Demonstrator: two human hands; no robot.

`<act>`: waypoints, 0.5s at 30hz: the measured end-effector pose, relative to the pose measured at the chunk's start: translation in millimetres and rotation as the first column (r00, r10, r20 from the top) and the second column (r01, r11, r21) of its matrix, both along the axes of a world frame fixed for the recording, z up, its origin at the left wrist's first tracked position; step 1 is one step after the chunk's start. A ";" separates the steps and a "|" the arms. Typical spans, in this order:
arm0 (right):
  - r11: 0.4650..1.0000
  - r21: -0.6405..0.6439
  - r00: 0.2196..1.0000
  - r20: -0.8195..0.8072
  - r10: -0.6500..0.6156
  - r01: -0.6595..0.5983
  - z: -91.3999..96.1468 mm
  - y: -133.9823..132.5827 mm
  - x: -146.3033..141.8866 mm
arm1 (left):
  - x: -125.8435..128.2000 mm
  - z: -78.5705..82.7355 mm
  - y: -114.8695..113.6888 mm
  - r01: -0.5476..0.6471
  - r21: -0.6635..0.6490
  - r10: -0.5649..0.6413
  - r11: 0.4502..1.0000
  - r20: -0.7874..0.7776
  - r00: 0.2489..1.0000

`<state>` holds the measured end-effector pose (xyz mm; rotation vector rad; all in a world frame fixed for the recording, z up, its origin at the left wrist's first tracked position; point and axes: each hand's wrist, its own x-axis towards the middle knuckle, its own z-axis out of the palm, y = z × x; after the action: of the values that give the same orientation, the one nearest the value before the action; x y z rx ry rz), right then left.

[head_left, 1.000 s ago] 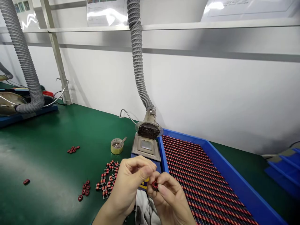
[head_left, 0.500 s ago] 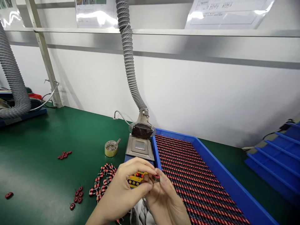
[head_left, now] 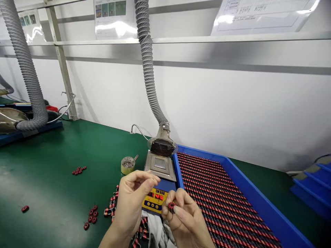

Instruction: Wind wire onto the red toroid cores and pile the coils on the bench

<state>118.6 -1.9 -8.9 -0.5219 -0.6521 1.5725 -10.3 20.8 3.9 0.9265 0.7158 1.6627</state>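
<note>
Between the fingertips of my right hand (head_left: 184,220) sits a small wound ring coil (head_left: 171,206), red and black, its round face turned toward me. My left hand (head_left: 134,199) is raised beside it, thumb and fingertips pinched together; whatever is in the pinch is too small to make out. The two hands are apart. Behind them is a solder pot (head_left: 159,163) with a blue base and a yellow panel (head_left: 155,199) showing red digits. More coils (head_left: 111,205) lie in a pile left of my left wrist, partly hidden by it.
A blue tray (head_left: 248,193) on the right holds many rows of coils. A fume hood on a grey hose (head_left: 148,69) hangs over the solder pot. A small tin (head_left: 128,165) with a handled tool stands left of it. Small coil clusters (head_left: 92,215) lie on the green table.
My hands have moved apart: the left is drawn back to the left, the right keeps the coil, now lower and turned face-on. The view has shifted slightly left.
</note>
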 end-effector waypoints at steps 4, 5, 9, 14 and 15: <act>1.000 0.011 0.999 0.034 -0.028 0.028 -2.6 0.7 -0.3 | -7.3 4.1 -0.3 0.216 0.003 -0.207 0.976 -0.281 0.937; 0.999 0.017 0.999 0.038 -0.028 0.028 -3.8 1.2 -0.5 | -6.2 4.6 -0.7 0.262 0.000 -0.250 0.965 -0.308 0.918; 1.000 0.027 1.000 0.018 0.007 -0.007 -6.2 2.7 -2.1 | 6.2 3.2 -2.0 0.285 0.002 -0.281 0.959 -0.148 0.948; 1.000 0.021 0.999 0.036 0.001 -0.002 -0.5 0.4 -3.8 | 11.4 -1.3 -0.6 0.118 0.005 -0.118 0.993 0.054 0.992; 1.000 0.010 0.999 0.048 -0.002 0.002 1.0 -0.1 -3.7 | 9.1 -1.6 0.1 0.075 0.017 -0.076 0.997 0.077 0.994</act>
<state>114.9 -2.0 -7.9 -0.5542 -0.6947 1.5585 -1.2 20.9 2.3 0.8835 0.6108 1.6295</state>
